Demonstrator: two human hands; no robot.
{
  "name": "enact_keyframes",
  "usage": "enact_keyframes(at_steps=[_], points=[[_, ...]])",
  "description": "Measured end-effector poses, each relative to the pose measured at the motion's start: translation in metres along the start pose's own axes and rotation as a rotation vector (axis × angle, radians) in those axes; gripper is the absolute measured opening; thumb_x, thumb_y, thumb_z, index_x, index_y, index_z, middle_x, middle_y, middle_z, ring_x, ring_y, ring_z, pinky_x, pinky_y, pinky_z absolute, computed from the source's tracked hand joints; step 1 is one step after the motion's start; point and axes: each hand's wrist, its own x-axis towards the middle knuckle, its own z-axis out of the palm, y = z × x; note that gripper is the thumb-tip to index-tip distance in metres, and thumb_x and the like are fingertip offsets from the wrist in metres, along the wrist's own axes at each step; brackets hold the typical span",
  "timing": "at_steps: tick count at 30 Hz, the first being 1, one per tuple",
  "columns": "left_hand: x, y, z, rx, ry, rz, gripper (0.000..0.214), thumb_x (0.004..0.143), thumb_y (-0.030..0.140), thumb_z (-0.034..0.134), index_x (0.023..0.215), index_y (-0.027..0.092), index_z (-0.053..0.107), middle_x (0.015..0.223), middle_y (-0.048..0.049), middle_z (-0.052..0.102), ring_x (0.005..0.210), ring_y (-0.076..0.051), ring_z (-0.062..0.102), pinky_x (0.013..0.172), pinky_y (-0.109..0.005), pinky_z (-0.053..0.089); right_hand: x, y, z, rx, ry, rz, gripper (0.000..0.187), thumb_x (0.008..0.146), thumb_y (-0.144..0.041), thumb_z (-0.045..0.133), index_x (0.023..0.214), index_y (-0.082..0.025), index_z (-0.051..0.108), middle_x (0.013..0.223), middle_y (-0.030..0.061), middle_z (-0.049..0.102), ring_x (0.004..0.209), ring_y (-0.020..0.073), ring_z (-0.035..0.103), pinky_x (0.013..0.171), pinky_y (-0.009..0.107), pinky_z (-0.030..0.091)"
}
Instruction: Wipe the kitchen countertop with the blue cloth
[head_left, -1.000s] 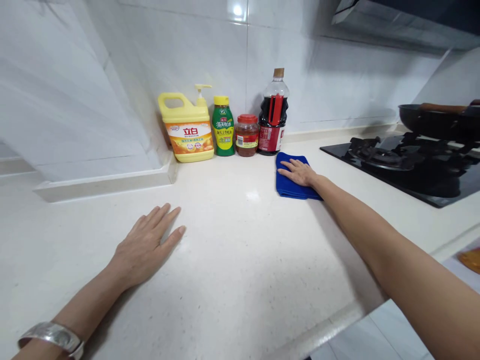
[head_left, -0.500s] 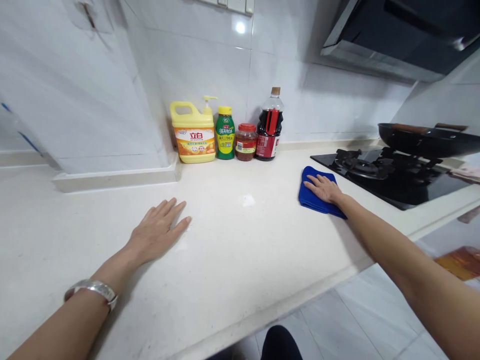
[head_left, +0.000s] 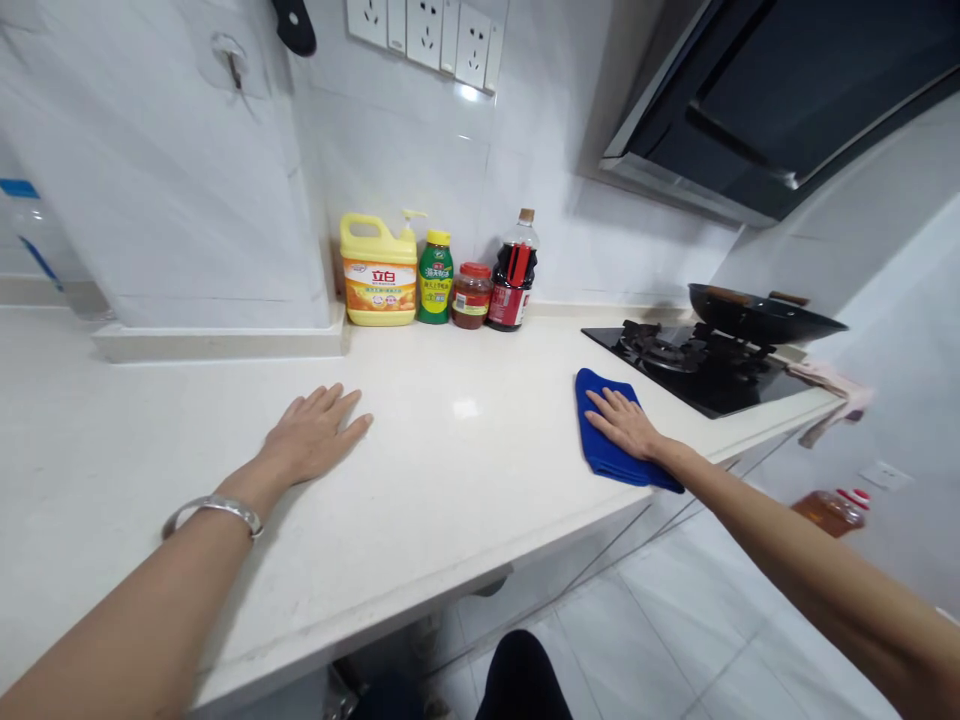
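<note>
My left hand (head_left: pixel 311 435) lies flat on the white countertop (head_left: pixel 450 500), its fingers spread and nothing in it. A silver bangle (head_left: pixel 214 510) circles that wrist. On the right side, a folded blue cloth (head_left: pixel 606 455) lies at the counter's front edge, one corner reaching over it. My right hand (head_left: pixel 626 425) rests flat on top of this cloth with fingers stretched out and apart. The palm hides part of the cloth.
Along the tiled wall stand a yellow detergent jug (head_left: pixel 380 290), a green sauce bottle (head_left: pixel 436 278), a red-lidded jar (head_left: pixel 472 297) and a dark soy sauce bottle (head_left: pixel 513 275). A gas hob (head_left: pixel 705 375) with a wok (head_left: pixel 757 315) lies right, beneath a range hood (head_left: pixel 750 110).
My right hand has slid the blue cloth toward the counter's front edge. My left hand stays flat in about the same place. The view has shifted, showing more wall sockets and floor.
</note>
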Motion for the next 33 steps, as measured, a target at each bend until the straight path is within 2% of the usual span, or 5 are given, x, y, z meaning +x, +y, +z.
enact_keyframes(at_steps=[3,11,16,25,33], points=[[0.0,0.001,0.001,0.014,0.007,0.005,0.079,0.095,0.057,0.019,0.159,0.012,0.032,0.169,-0.0157,0.02,0.157,-0.033,0.015,0.127,-0.05,0.016,-0.019,-0.02,-0.011,0.03,-0.078,0.017,0.072,0.103,-0.061,0.022,0.164,-0.024,0.02,0.17,0.0126,0.018,0.157,0.0329,0.015,0.126,0.051,0.023],[0.002,0.002,0.005,0.008,0.038,0.01,0.076,0.097,0.055,0.022,0.158,0.012,0.033,0.168,-0.0173,0.021,0.156,-0.035,0.018,0.126,-0.054,0.019,-0.052,-0.079,-0.031,0.064,-0.075,-0.152,0.074,0.103,-0.062,0.024,0.164,-0.021,0.021,0.169,0.0154,0.015,0.156,0.037,0.009,0.125,0.06,0.019],[0.001,0.005,0.005,0.038,0.024,0.006,0.073,0.098,0.052,0.021,0.159,0.012,0.031,0.169,-0.0169,0.02,0.156,-0.036,0.017,0.126,-0.053,0.018,-0.065,-0.135,-0.042,0.083,-0.044,-0.298,0.075,0.103,-0.062,0.026,0.164,-0.019,0.022,0.169,0.016,0.015,0.156,0.0391,0.009,0.125,0.063,0.017],[-0.005,0.015,-0.001,0.014,0.009,-0.019,0.07,0.1,0.05,0.024,0.158,0.012,0.032,0.168,-0.0178,0.021,0.156,-0.036,0.016,0.126,-0.053,0.015,-0.086,-0.247,-0.066,0.19,-0.014,-0.512,0.075,0.104,-0.055,0.032,0.161,-0.006,0.028,0.167,0.0218,0.014,0.155,0.0442,0.007,0.126,0.065,0.013],[-0.003,0.007,0.005,-0.016,0.053,0.011,0.064,0.101,0.046,0.024,0.156,0.017,0.037,0.167,-0.014,0.026,0.155,-0.034,0.02,0.126,-0.054,0.017,-0.072,-0.327,-0.075,0.299,-0.012,-0.664,0.078,0.102,-0.058,0.032,0.16,-0.006,0.028,0.168,0.0204,0.017,0.155,0.0468,0.006,0.124,0.07,0.009]])
